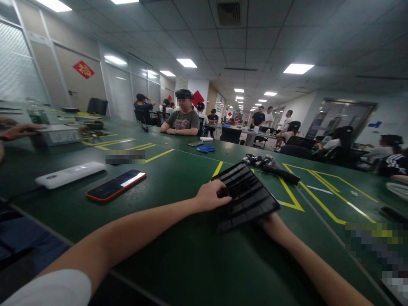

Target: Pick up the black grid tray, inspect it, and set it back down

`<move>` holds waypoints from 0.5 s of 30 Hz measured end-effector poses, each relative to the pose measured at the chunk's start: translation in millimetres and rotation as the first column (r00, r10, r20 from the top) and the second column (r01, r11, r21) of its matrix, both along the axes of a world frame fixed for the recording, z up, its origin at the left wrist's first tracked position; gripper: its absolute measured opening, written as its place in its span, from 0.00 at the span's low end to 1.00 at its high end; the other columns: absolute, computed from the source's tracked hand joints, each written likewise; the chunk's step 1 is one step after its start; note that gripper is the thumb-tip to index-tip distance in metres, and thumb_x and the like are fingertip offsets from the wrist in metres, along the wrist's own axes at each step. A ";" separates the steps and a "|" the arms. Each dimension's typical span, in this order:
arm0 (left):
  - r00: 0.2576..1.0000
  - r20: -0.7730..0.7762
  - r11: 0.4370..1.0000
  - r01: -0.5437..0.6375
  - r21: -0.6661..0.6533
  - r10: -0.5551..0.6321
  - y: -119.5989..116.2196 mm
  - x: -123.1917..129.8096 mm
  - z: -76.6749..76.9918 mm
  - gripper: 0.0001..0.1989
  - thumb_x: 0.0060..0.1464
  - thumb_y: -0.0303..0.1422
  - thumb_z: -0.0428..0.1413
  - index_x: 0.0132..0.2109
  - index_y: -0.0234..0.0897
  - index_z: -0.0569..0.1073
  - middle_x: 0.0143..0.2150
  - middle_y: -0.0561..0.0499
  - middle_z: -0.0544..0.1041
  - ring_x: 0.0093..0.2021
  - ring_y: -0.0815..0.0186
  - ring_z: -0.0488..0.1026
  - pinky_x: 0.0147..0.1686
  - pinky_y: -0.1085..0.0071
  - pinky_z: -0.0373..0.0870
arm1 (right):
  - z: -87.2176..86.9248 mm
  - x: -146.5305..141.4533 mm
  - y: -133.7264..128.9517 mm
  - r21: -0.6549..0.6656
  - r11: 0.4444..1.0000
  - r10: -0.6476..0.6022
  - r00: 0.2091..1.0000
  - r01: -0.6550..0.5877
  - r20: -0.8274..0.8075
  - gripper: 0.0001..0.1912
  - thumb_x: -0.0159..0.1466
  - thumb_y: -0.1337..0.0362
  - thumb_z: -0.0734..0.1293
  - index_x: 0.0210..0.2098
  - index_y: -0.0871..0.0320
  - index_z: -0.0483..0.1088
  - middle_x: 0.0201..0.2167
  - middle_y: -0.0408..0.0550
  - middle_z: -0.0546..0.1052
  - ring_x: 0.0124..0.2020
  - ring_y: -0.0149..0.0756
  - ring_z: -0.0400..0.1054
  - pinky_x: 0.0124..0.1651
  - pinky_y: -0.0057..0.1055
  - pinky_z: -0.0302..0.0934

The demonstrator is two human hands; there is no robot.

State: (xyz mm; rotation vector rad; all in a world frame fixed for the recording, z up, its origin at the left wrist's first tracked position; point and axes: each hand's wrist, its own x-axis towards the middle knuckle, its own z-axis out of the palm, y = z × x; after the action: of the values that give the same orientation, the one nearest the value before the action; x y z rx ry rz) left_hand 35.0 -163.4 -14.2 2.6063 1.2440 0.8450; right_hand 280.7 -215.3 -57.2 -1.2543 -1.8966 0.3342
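Holds black tray (250, 195) tilted above green table (159, 255). With left hand (211, 196), curls fingers over its face; cannot tell if pinching. With right hand (272, 224), seems to support from below, with fingers hidden. Appears midway in handling, with tray not set down.

From the wearer's head, one camera looks forward and down over the nearby green table (165, 255).

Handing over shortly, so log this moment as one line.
left hand: gripping black panel; right hand: beneath panel, mostly hidden; panel: tilted; left side: orange-edged phone on green table
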 end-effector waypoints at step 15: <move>0.739 -0.295 0.782 -0.621 0.048 0.605 92.9 -68.7 20.1 0.22 0.51 0.42 0.49 0.40 0.25 0.74 0.41 0.32 0.75 0.44 0.49 0.72 0.40 0.61 0.69 | -2.5 82.7 12.3 0.091 0.773 -0.536 0.568 0.628 0.624 0.24 0.61 0.57 0.55 0.54 0.56 0.65 0.46 0.58 0.71 0.48 0.51 0.63 0.48 0.46 0.56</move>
State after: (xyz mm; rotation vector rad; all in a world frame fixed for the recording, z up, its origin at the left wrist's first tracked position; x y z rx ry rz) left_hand -33.6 -70.5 5.8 2.3336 2.2558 0.4706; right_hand 363.5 -202.9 -59.7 -2.2166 -1.8224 -0.3723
